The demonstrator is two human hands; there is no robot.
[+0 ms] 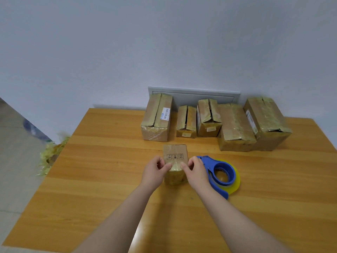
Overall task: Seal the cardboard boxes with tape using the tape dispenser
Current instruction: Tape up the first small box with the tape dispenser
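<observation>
A small cardboard box (175, 152) with printed handling symbols stands in the middle of the wooden table (109, 179), its near face covered in yellowish tape. My left hand (155, 172) grips its left side with curled fingers. My right hand (196, 173) grips its right side, thumb and fingers on the near top edge. Just right of that hand a blue tape dispenser (221, 175) with a yellow tape roll lies flat on the table, held by neither hand.
Several taped cardboard boxes (235, 126) stand in a row along the table's far edge against the wall. A heap of crumpled used tape (50, 156) lies on the floor off the table's left side.
</observation>
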